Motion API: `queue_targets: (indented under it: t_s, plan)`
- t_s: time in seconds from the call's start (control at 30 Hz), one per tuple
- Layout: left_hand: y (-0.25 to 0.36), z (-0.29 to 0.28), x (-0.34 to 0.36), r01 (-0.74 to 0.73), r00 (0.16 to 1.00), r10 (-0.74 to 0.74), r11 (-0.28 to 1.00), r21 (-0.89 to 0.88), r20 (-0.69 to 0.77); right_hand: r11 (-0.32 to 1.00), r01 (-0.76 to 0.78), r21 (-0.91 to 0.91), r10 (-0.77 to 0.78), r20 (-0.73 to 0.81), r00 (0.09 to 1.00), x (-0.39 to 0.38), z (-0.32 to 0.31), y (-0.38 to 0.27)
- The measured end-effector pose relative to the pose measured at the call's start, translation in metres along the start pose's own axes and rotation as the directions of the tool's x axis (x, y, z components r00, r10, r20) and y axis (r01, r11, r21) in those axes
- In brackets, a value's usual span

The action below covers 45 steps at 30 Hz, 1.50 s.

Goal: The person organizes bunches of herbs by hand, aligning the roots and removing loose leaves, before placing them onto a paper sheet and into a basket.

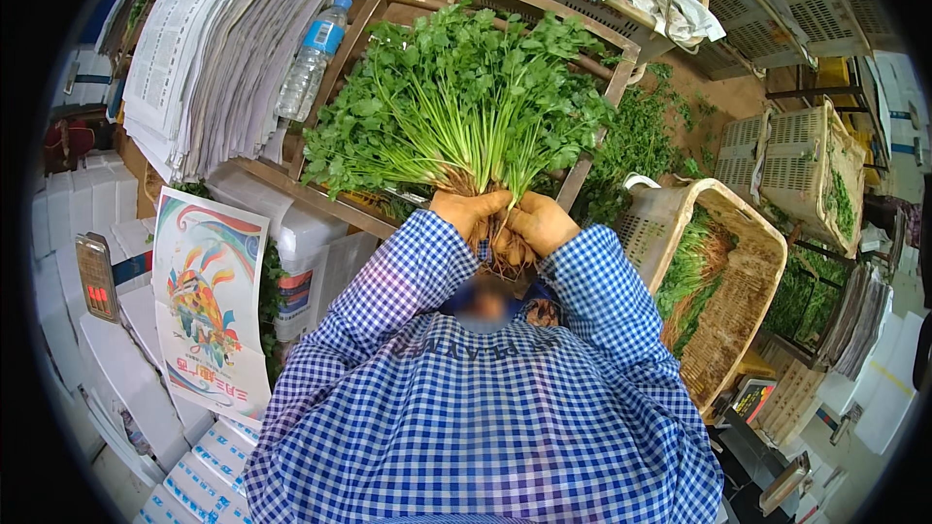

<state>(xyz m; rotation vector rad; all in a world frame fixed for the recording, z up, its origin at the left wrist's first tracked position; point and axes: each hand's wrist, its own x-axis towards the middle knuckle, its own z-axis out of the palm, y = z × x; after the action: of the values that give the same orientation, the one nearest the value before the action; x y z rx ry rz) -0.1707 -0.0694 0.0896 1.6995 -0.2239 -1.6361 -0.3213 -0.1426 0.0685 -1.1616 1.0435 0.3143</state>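
A big bunch of leafy greens (476,107), which looks like coriander with the roots on, lies spread over a metal frame (621,78), leaves pointing away from me. My left hand (468,211) is closed around the stem bases on the left part. Right beside it, my right hand (542,223) grips the stem bases on the right part, and the two hands nearly touch. Brownish roots (508,250) hang below and between my fingers. Both forearms wear blue checked sleeves.
To the left stand a tall newspaper stack (218,58), a water bottle (316,58) and a printed poster sheet (209,301). A beige plastic crate (748,262) with rooted greens is close on my right. Loose greens (636,150) litter the floor; more crates (796,160) stand beyond.
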Motion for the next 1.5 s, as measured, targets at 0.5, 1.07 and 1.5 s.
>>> queue_targets:
  t_s: [0.5,1.07,1.5]
  plan:
    - [-0.044,-0.030,0.048,-0.199,0.977,0.127,0.823,0.532,0.169,0.987,0.159,0.003,-0.142,-0.435,0.889,-0.008,0.039,0.014]
    - [-0.036,-0.017,0.033,-0.532,0.773,0.415,0.014,0.847,0.479,0.999,0.031,-0.022,-0.038,-0.426,0.904,-0.033,0.017,-0.022]
    - [-0.041,-0.022,0.034,-0.381,0.924,0.226,0.577,0.722,0.307,0.604,-0.593,-0.532,-0.538,-0.822,0.188,-0.137,-0.179,-0.022]
